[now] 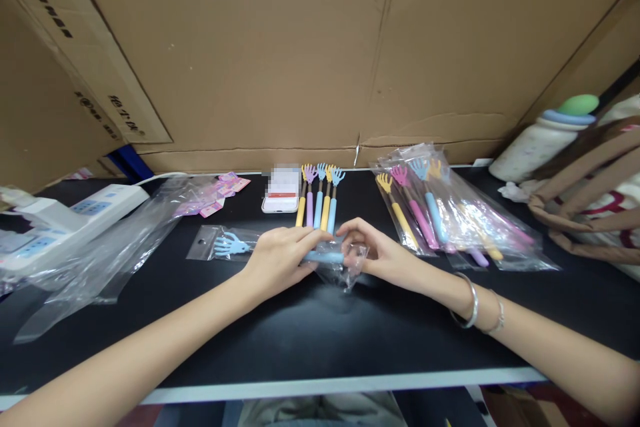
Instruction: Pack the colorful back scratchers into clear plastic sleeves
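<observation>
A light blue back scratcher (pixel 325 257) lies sideways inside a clear plastic bag (pixel 203 243), its hand-shaped head to the left. My left hand (pixel 280 257) is wrapped over its middle. At the handle end, the fingers of my right hand (pixel 373 250) pinch the bag's crumpled open end (pixel 345 273). Just beyond my hands, several unbagged back scratchers (pixel 319 203) in yellow, purple and blue lie side by side, their lower handles partly hidden by my left hand. To the right is a pile of bagged back scratchers (pixel 430 213) in mixed colours.
A phone (pixel 280 203) lies behind my left hand. At left are empty clear bags (pixel 115 260), pink printed cards (pixel 220 193) and a white power strip (pixel 85 220). A white bottle (pixel 543 143) and a brown-handled bag (pixel 590 207) stand at right. Cardboard (pixel 320 47) walls the table's back.
</observation>
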`<state>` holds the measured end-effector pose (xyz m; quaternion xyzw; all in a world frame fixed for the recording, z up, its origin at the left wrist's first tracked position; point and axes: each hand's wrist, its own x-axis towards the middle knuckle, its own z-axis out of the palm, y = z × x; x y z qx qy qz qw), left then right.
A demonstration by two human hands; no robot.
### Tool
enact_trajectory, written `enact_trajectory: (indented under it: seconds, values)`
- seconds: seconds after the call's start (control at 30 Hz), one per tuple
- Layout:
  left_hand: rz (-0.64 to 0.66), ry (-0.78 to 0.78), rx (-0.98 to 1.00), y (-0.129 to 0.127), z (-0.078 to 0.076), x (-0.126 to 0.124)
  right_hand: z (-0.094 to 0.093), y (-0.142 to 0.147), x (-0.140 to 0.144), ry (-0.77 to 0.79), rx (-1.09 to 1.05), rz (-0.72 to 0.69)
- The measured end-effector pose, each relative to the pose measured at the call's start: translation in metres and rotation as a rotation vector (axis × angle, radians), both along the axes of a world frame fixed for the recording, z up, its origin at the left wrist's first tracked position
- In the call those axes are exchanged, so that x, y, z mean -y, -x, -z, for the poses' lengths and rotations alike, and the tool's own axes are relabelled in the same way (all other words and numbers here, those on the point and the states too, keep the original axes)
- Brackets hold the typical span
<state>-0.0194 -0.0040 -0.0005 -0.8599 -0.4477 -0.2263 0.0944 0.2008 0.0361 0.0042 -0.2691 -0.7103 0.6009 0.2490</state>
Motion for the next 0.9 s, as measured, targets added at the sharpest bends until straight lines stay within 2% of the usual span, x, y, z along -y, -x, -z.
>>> enact_trajectory:
  seconds: [0.2, 0.37, 0.57, 0.7, 0.9]
  values:
    - [0.002, 0.019, 0.021, -0.002, 0.001, 0.001, -0.003, 0.000, 0.002, -0.023, 0.014, -0.043]
    - [0.003, 0.071, 0.045, -0.006, -0.005, 0.003, 0.000, 0.001, 0.001, -0.017, -0.015, -0.008]
    - [0.104, 0.212, 0.092, -0.003, -0.013, 0.006, -0.001, 0.000, 0.001, -0.011, 0.006, 0.022]
    - [0.147, 0.244, 0.094, -0.002, -0.014, 0.005, -0.002, 0.000, 0.001, 0.009, -0.003, 0.038]
    - [0.087, 0.243, 0.093, -0.004, -0.014, 0.007, -0.002, 0.001, 0.003, -0.001, -0.003, 0.046]
